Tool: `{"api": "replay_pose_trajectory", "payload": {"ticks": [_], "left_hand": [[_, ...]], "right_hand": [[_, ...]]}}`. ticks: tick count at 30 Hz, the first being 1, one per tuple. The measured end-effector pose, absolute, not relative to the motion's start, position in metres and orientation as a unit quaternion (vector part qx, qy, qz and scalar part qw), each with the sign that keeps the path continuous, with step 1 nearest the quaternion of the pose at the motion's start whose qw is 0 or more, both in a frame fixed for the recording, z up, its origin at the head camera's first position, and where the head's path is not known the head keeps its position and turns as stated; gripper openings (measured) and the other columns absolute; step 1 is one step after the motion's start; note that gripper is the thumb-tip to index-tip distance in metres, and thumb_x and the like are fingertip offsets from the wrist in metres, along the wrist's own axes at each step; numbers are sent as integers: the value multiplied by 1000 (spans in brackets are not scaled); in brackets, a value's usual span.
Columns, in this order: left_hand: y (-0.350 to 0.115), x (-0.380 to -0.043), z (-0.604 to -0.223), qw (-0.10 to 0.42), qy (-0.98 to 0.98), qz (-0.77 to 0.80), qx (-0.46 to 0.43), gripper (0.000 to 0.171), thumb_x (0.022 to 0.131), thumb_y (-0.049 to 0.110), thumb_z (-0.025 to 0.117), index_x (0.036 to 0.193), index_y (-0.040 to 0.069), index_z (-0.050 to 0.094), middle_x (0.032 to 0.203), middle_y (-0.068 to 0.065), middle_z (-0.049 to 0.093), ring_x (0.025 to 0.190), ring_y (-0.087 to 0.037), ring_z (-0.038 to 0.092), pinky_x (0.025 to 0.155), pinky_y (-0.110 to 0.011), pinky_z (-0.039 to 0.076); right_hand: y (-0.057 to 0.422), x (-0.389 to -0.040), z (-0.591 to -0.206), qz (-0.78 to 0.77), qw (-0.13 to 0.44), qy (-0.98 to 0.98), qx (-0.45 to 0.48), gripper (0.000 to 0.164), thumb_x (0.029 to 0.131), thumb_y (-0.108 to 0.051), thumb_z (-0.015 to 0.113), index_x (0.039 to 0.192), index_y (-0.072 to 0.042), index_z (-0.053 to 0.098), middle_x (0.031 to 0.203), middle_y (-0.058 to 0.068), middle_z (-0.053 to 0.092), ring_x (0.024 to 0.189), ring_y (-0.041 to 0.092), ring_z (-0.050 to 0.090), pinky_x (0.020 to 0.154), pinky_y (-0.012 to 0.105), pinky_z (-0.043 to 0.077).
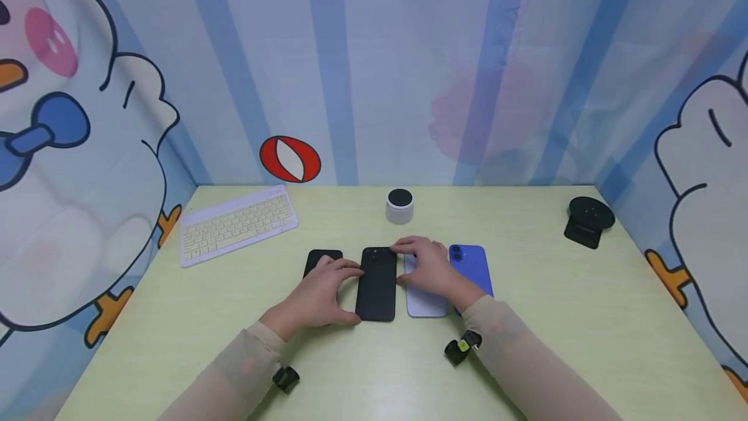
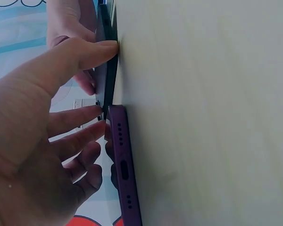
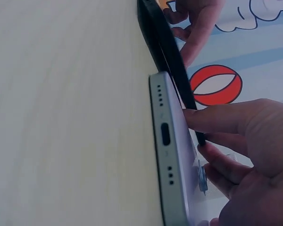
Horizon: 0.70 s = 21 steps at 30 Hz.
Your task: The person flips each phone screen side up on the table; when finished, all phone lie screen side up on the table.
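Black and smooth-backed, a black phone (image 1: 376,291) lay back up in the middle of a pale desk (image 1: 356,375), bracketed by a person's two bare hands. The left hand (image 1: 312,294) had a light, wide grip, its thumb at the near left corner and its fingertips farther up the left edge. The right hand (image 1: 429,266) held the right edge in a narrower span, with one finger at the far corner. How hard either pressed could not be told.

The offset hold might have twisted the slab askew if one side pushed harder, and a fingertip slipping on the slick edge could have let it drop. A sideways tug to the right risked knocking the pale lilac phone (image 1: 426,307), just beside it and partly beneath the right hand; on the left, trailing fingers could have nudged a dark phone (image 1: 317,256) with a purple metallic edge.

A glossy-looking blue phone (image 1: 474,265) with raised round lenses completed the row at right. Farther off stood a squat white cylinder (image 1: 400,213) with a dark top and, at far left, a slim lilac keyboard (image 1: 239,224) with cream keys. A black stand (image 1: 590,213) with a disc-shaped top sat at far right, before a striped, softly creased curtain (image 1: 391,51).
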<state>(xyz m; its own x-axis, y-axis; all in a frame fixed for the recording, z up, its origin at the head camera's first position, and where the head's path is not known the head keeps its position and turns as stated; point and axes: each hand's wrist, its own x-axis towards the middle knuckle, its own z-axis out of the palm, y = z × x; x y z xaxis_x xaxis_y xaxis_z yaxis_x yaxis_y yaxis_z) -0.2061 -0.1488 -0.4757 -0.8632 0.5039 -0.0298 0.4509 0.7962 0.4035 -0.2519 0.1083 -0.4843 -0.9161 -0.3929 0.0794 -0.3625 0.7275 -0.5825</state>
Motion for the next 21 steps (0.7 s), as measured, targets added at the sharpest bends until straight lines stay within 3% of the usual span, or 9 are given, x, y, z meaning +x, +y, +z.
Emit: {"api": "replay_pose_trajectory", "payload": {"ticks": [7,21], "left_hand": [[-147,-205,-474,69,941,208,258,79,71,44,92,139,14,65,148,-5,57,124,-26,45,105,-44,44],[-138,-201,-475,90,924,260,264,84,71,44,92,142,16,61,149,-4,56,121,-21,44,101,-41,45]], "right_hand": [[111,-248,-479,-313,-4,925,-213,63,76,-16,91,135,-13,70,143,8,64,137,36,55,111,65,35],[117,-235,-464,-349,-13,909,-228,63,81,-22,89,139,-13,66,146,9,61,140,36,51,116,71,21]]}}
